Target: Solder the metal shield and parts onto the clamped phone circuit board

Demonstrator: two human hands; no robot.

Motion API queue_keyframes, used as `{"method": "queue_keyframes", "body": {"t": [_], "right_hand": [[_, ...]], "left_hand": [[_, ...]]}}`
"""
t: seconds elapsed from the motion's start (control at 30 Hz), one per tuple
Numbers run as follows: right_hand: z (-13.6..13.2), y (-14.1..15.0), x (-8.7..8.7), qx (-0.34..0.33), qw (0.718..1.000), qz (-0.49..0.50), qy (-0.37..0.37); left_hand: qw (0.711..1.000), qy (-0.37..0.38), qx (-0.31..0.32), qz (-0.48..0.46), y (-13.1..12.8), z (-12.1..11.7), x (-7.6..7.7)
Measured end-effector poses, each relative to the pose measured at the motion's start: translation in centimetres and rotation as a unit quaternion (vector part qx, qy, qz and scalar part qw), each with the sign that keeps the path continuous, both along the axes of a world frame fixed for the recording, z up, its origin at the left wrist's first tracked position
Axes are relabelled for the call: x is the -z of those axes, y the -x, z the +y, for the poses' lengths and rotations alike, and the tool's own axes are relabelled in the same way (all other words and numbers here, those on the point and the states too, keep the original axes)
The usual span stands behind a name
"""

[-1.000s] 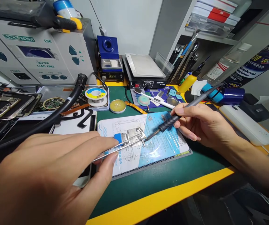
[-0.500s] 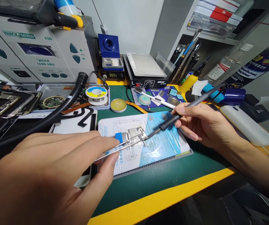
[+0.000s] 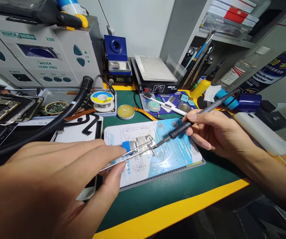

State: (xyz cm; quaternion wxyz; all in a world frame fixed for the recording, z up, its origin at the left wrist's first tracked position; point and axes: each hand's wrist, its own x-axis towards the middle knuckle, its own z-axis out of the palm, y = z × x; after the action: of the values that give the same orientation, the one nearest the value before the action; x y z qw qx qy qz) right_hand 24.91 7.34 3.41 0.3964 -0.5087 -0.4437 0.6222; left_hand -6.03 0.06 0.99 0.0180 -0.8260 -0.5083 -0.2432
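Between thumb and fingers, my left hand [image 3: 65, 179] pinches a pair of metal tweezers [image 3: 129, 156], whose tips reach over a small silver phone circuit board [image 3: 143, 146]. My right hand [image 3: 212, 129] holds a soldering iron [image 3: 180, 129] like a pen by its black ribbed grip. The iron's tip meets the board's right edge, close to the tweezer tips; whether the two tools touch is too small to tell. A blue piece [image 3: 126, 145] sits at the board's left end. Under the board lies a white and blue printed sheet [image 3: 172, 156].
A hot air station [image 3: 58, 66] with a thick black hose [image 3: 65, 116] stands at the left. Behind the sheet are a tin of yellowish paste [image 3: 126, 112], a solder spool [image 3: 102, 98], a toothbrush [image 3: 167, 105] and a heating plate [image 3: 155, 68]. A white power bank-like block [image 3: 262, 132] lies right.
Almost nothing differs. Both hands, the tweezers and the soldering iron stay in nearly the same place over the board, and the camera view has shifted very slightly.
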Motion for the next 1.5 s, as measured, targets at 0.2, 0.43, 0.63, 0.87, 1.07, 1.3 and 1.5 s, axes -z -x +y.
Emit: {"method": "queue_keyframes", "body": {"t": [0.2,0.43,0.63,0.87,1.07,1.3,1.5], "right_hand": [[0.0,0.0,0.2,0.000,1.000,0.011,-0.006],[0.0,0.0,0.2,0.001,1.000,0.013,-0.008],[0.0,-0.1,0.2,0.000,1.000,0.008,-0.011],[0.0,0.0,0.2,-0.005,1.000,0.008,-0.014],[-0.1,-0.1,0.2,-0.009,1.000,0.007,-0.013],[-0.1,-0.1,0.1,-0.015,1.000,0.004,-0.012],[0.0,0.0,0.1,-0.018,1.000,-0.001,-0.012]], "left_hand": [[0.994,0.040,0.011,-0.098,-1.1,0.9,-0.5],[0.999,-0.026,0.013,-0.032,-0.5,0.5,0.3],[0.998,-0.059,-0.001,0.035,0.5,-0.3,0.8],[0.997,-0.076,0.001,0.007,0.0,0.8,1.6],[0.997,-0.074,0.012,0.004,-1.0,1.8,2.1],[0.998,-0.067,0.008,0.007,-0.9,1.7,2.1],[0.997,-0.073,0.000,0.019,-0.2,0.6,1.6]]}}
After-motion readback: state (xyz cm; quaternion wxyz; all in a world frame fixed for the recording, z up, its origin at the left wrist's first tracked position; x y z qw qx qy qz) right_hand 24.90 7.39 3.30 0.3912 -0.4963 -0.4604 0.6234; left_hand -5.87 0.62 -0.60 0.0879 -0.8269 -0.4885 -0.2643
